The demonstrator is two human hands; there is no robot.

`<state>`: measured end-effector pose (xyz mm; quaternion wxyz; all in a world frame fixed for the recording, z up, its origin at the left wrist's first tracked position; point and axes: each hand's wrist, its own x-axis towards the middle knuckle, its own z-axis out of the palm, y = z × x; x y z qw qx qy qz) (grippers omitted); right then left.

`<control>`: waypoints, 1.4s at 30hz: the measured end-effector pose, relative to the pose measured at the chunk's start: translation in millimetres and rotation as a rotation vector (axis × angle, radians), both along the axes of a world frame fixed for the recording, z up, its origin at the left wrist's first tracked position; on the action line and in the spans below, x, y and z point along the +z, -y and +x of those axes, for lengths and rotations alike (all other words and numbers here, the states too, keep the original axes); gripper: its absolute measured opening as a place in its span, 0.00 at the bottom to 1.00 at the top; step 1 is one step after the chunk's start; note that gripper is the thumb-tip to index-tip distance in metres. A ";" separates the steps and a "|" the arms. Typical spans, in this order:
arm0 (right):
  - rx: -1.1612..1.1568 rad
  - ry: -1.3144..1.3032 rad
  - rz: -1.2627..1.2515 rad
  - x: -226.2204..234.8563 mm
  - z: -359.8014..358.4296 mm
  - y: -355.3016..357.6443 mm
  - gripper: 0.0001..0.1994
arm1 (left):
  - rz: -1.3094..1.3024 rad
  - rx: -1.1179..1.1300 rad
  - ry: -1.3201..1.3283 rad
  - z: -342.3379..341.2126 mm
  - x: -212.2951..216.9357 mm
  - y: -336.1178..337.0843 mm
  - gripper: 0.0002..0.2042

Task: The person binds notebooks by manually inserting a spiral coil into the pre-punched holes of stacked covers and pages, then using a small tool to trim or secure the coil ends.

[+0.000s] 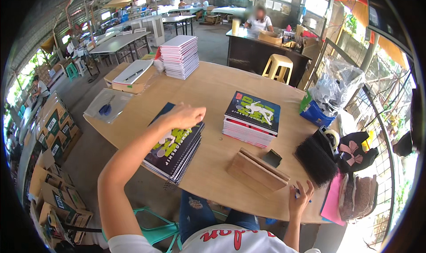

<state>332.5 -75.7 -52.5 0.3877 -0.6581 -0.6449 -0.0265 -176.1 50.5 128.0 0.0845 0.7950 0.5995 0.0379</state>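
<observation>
My left hand [188, 115] is closed above the far end of a stack of dark spiral-bound notebooks [171, 153]; whatever it may hold is hidden. Green and white artwork covers the top notebook, and black coils run down the stack's right side. At the table's near right edge, my right hand [301, 199] has its fingers curled around a small dark and blue thing too small to name. A wooden block with a slot [257, 169] lies just left of that hand, with a small dark metal piece [272, 158] behind it. Farther back stands a pile of similar-covered books [251, 119].
A tall stack of white-covered books [179, 58] stands at the back, beside a cardboard tray [128, 78]. Blue scissors [105, 109] lie on plastic at left. Bunched black bristle-like coils [316, 157], a blue bin [317, 115] and a pink sheet [333, 200] line the right side.
</observation>
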 end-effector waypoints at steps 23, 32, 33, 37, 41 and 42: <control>0.426 -0.614 -0.066 1.8 -74.1 -24.6 0.35 | 0.200 0.357 0.669 68.0 -74.0 -109.8 0.17; 0.409 -0.358 0.084 59.2 -46.8 -25.5 0.46 | 0.505 0.303 0.601 53.9 -74.5 -135.3 0.12; 0.374 -0.143 0.148 84.1 -42.5 -30.0 0.47 | 0.673 0.279 0.572 86.7 -43.2 -126.4 0.11; 0.253 0.259 0.449 201.0 -75.3 -43.4 0.49 | 0.799 -0.092 0.373 185.4 64.7 -33.1 0.09; 0.370 0.347 0.372 264.9 -97.8 -63.0 0.47 | 0.882 -0.370 0.036 242.7 79.9 44.8 0.17; 0.401 0.311 0.074 263.4 -85.3 -72.1 0.38 | 0.941 -0.374 0.133 244.6 74.5 50.4 0.18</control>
